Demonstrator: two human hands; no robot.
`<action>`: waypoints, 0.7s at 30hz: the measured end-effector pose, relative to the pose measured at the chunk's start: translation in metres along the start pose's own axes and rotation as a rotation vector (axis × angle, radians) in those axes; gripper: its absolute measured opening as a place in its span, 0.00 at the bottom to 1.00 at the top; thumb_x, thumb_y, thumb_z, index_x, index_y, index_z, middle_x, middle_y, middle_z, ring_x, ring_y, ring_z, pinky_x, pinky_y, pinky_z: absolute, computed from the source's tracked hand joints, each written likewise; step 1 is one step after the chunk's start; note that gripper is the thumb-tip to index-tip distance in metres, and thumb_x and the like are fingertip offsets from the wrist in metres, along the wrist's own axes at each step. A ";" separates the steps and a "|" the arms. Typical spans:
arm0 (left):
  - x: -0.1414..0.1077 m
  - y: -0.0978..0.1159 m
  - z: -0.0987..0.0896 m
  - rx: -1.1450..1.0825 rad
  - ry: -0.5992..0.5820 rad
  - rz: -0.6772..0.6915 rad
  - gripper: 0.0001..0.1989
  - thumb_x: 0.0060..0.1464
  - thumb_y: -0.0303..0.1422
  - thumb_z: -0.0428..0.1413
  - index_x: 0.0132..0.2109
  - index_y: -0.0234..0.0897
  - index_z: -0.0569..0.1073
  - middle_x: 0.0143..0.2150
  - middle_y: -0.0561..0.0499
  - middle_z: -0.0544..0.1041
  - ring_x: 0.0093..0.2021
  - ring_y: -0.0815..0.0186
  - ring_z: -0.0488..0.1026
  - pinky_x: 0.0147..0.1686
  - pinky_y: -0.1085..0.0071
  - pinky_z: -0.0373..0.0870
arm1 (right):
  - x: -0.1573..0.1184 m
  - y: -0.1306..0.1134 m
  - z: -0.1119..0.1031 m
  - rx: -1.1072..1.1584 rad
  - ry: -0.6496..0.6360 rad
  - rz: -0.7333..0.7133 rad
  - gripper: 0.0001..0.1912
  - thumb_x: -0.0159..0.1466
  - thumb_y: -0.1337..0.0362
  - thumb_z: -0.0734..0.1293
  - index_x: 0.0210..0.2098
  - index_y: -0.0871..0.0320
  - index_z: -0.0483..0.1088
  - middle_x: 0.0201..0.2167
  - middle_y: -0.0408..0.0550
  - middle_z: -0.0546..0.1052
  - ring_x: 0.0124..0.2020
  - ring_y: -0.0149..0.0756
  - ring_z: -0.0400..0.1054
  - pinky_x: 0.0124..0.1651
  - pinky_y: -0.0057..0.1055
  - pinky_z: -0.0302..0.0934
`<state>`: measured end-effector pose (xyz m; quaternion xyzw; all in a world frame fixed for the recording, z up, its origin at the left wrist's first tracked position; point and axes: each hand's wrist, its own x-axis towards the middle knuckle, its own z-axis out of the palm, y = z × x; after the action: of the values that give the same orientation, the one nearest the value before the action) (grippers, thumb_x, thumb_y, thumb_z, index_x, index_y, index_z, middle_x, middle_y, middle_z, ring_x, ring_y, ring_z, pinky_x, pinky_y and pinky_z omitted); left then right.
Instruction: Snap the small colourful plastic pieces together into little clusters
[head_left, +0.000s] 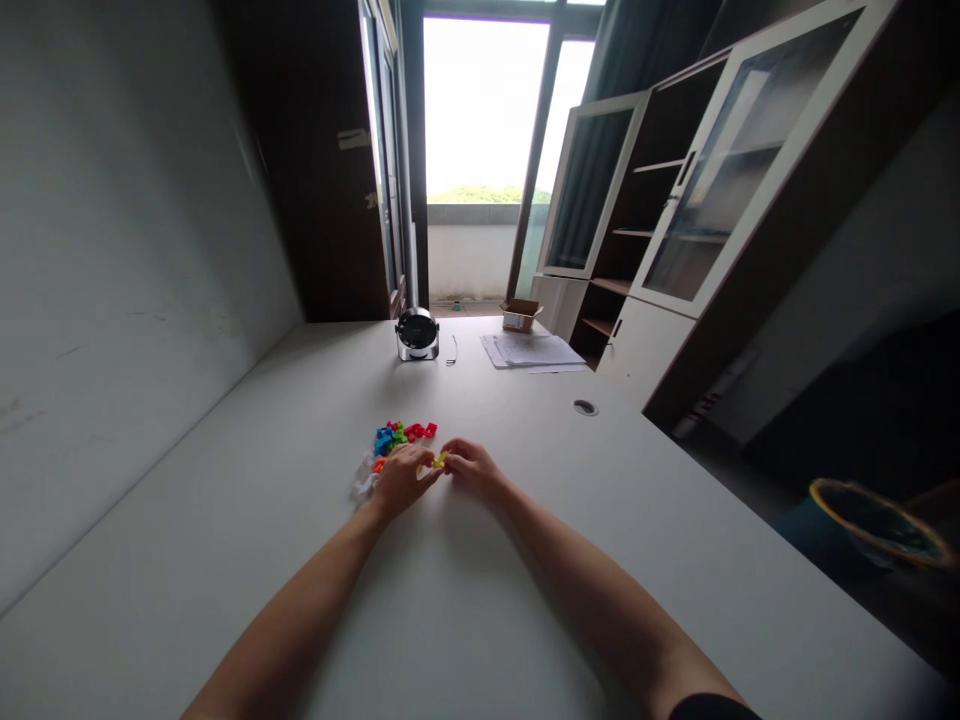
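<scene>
Small yellow plastic block (439, 460) gripped between both hands on a white desk (225, 480).
The left hand (401, 480) and right hand (476, 470) meet with their fingers (454, 452) clenched around the block; a heap of red, blue, green and orange blocks (397, 437) lies at 11 o'clock.

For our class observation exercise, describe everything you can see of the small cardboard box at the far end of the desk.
The small cardboard box is brown, open, flaps raised, with a white label on its side. It rests on the white desk at the far edge, just beyond papers. Its contents are hidden.
</scene>
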<state>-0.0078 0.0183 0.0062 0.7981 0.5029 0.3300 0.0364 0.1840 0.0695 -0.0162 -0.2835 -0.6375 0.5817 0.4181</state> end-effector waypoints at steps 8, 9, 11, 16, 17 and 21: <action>0.000 0.001 0.001 -0.007 -0.016 -0.002 0.07 0.59 0.39 0.57 0.37 0.42 0.74 0.35 0.50 0.78 0.39 0.60 0.74 0.48 0.61 0.66 | -0.001 -0.002 0.000 0.004 -0.006 -0.003 0.09 0.58 0.62 0.67 0.37 0.58 0.73 0.27 0.43 0.77 0.29 0.32 0.70 0.35 0.30 0.64; 0.000 0.001 0.000 -0.008 -0.020 -0.005 0.07 0.59 0.39 0.57 0.37 0.42 0.74 0.35 0.50 0.78 0.39 0.60 0.74 0.48 0.60 0.66 | -0.001 -0.003 0.000 0.011 -0.007 -0.002 0.09 0.58 0.63 0.67 0.37 0.58 0.73 0.27 0.43 0.77 0.29 0.32 0.70 0.35 0.30 0.65; 0.000 0.002 0.000 -0.010 -0.024 -0.009 0.07 0.59 0.39 0.57 0.37 0.42 0.74 0.36 0.50 0.78 0.40 0.60 0.74 0.48 0.60 0.66 | -0.001 -0.003 0.000 0.024 -0.012 0.002 0.09 0.57 0.63 0.67 0.37 0.58 0.73 0.27 0.43 0.77 0.29 0.32 0.71 0.36 0.30 0.65; 0.000 0.002 -0.002 -0.014 -0.025 0.002 0.06 0.59 0.38 0.57 0.38 0.42 0.74 0.36 0.51 0.78 0.40 0.61 0.74 0.48 0.61 0.66 | -0.001 0.000 -0.001 0.033 -0.021 0.001 0.09 0.58 0.63 0.67 0.38 0.58 0.72 0.29 0.44 0.77 0.30 0.33 0.72 0.37 0.31 0.66; 0.000 0.002 -0.002 -0.014 -0.024 0.003 0.06 0.59 0.38 0.57 0.38 0.42 0.74 0.36 0.51 0.78 0.40 0.61 0.74 0.47 0.62 0.66 | -0.001 0.001 -0.002 0.033 -0.019 0.002 0.09 0.58 0.63 0.68 0.38 0.58 0.72 0.29 0.44 0.77 0.30 0.33 0.72 0.37 0.31 0.66; 0.000 0.002 -0.002 -0.010 -0.028 -0.003 0.07 0.59 0.39 0.56 0.39 0.42 0.74 0.36 0.50 0.78 0.40 0.60 0.74 0.46 0.62 0.66 | -0.001 0.002 -0.002 0.028 -0.013 0.003 0.10 0.57 0.61 0.68 0.37 0.58 0.71 0.29 0.44 0.77 0.30 0.33 0.72 0.37 0.31 0.66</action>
<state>-0.0077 0.0171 0.0086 0.8019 0.5017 0.3210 0.0479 0.1855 0.0703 -0.0184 -0.2748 -0.6314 0.5930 0.4172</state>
